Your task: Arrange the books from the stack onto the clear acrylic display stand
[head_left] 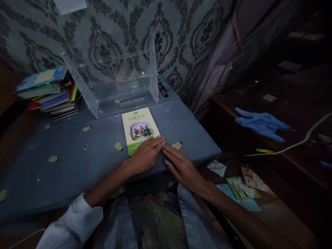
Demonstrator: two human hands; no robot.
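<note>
A children's book [141, 127] with a pale yellow and green cover lies face up on the table. Resting over its lower right corner is my left hand [147, 154], flat, with the fingers stretched out. Just right of the book, my right hand [183, 168] lies at the table's front edge, fingers extended and holding nothing. The fingertips of both hands meet or nearly meet. Behind the book stands a clear acrylic shelf [153, 69] with see-through sides.
A stack of books [52, 91] sits left of the shelf, and glasses [163, 89] lie to its right. The blue patterned tablecloth [70, 145] covers the table. Blue gloves [261, 122] rest on a dark surface at right. Several booklets [243, 187] lie below on the floor.
</note>
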